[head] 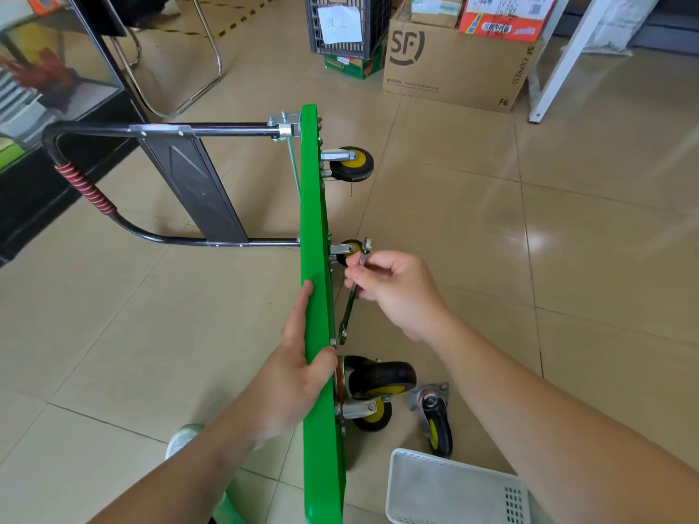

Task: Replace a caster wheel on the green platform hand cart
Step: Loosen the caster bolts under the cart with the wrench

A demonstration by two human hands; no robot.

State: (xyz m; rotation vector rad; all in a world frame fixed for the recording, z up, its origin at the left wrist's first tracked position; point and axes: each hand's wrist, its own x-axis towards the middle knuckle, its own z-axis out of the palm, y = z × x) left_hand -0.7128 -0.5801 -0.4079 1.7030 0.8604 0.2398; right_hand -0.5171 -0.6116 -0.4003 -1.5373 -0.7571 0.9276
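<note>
- Gripping the green cart platform (314, 221) w/ your left hand (299, 372): fingers lie along the deck side, thumb hooked over the edge; cart stands on its side on the tile floor.
- Your right hand (397, 293) pinches the wrench (350, 308) mid-shaft; lower end sits at the underside.
- Loose caster (437, 421) lies on the floor near the white basket (446, 489).

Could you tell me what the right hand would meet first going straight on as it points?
Pointing left, the right hand would probably meet the green platform first, beside the caster; depth unclear.
</note>
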